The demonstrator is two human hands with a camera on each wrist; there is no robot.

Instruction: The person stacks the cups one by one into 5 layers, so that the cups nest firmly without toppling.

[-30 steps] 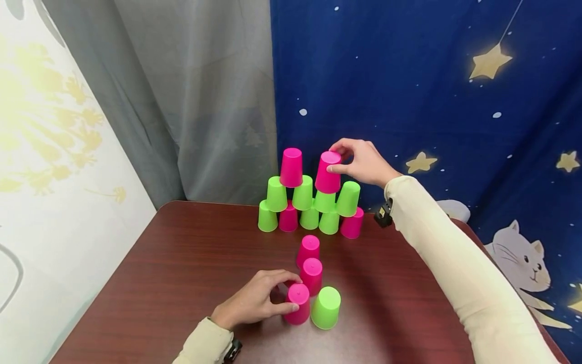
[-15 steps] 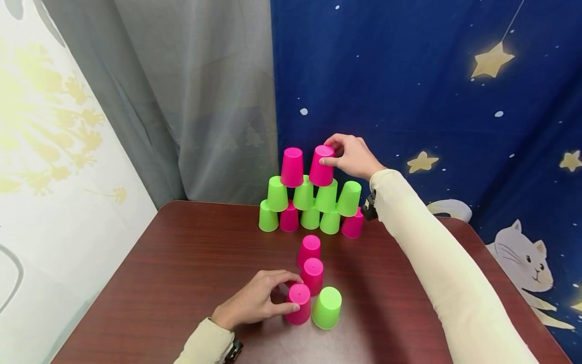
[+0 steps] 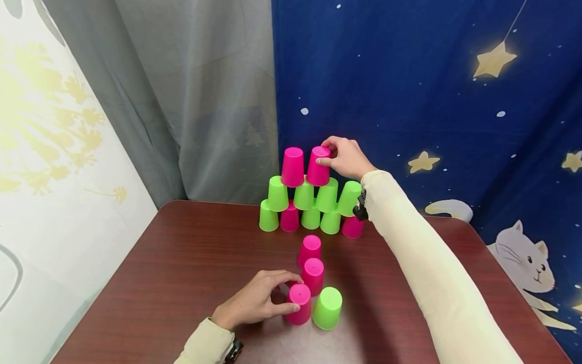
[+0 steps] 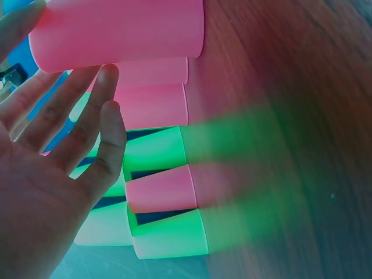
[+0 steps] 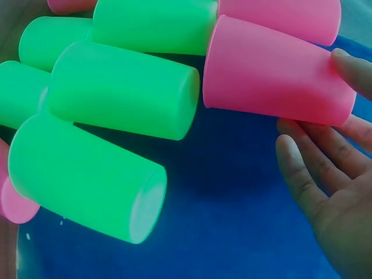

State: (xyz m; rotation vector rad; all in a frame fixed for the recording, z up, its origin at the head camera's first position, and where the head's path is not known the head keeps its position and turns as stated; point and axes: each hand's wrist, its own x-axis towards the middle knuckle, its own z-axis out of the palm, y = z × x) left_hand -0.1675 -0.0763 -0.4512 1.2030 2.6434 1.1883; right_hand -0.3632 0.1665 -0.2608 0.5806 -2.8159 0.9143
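High on the cup pyramid, my right hand (image 3: 347, 159) pinches an upside-down pink cup (image 3: 317, 174) near its closed end. This cup stands over the green middle row (image 3: 326, 197), close beside another pink cup (image 3: 292, 168). In the right wrist view, thumb and fingers lie on opposite sides of the pink cup (image 5: 273, 72). At the front of the table, my left hand (image 3: 256, 302) holds an upside-down pink cup (image 3: 300, 314) between thumb and fingers. The left wrist view shows that cup (image 4: 122, 32) close up, partly cut off by the frame.
Two pink cups stand beyond the left hand, the nearer one (image 3: 312, 278) close to the held cup. A green cup (image 3: 327, 308) stands right of it. The pyramid's bottom row mixes green and pink cups (image 3: 289, 220). Behind the brown table (image 3: 191, 273) hang grey and blue curtains (image 3: 386, 76).
My right hand has moved left with its pink cup, bringing it from the right side of the pyramid to beside the other top cup. The left hand stays in place.
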